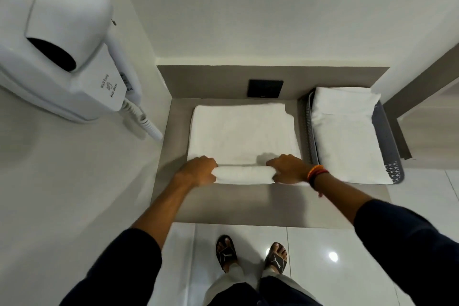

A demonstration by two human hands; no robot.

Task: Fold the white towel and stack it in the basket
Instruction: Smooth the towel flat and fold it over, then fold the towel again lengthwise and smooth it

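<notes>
At the bottom of the frame, a person in black slide sandals [250,254] stands on glossy white floor tiles [323,251], dark sleeves pushed up the forearms, facing a grey counter [248,206] set into a white-walled alcove. Just above centre-bottom, the left hand [198,171] and the right hand [288,169] each clutch one end of the near edge of the white towel [243,131], which is gathered into a thick roll or fold between them; an orange-and-black wristband [316,174] circles the right wrist. Both hands are closed around the cloth, fingers wrapped over the bundled edge. Beyond the hands, the rest of the towel lies flat across the middle of the counter, already reduced to a rectangle, its far edge close to the back ledge. To its right, in the centre right of the frame, a grey perforated basket [383,126] sits just beside the towel and already holds one folded white towel [345,131]. At centre top of the counter's back wall is a black wall plate [265,88]. A wall-mounted hair dryer [64,39] fills the upper left. The fold appears partly done: by these signs the near edge is being brought over, with the final folds and the transfer into the basket not yet made.
</notes>
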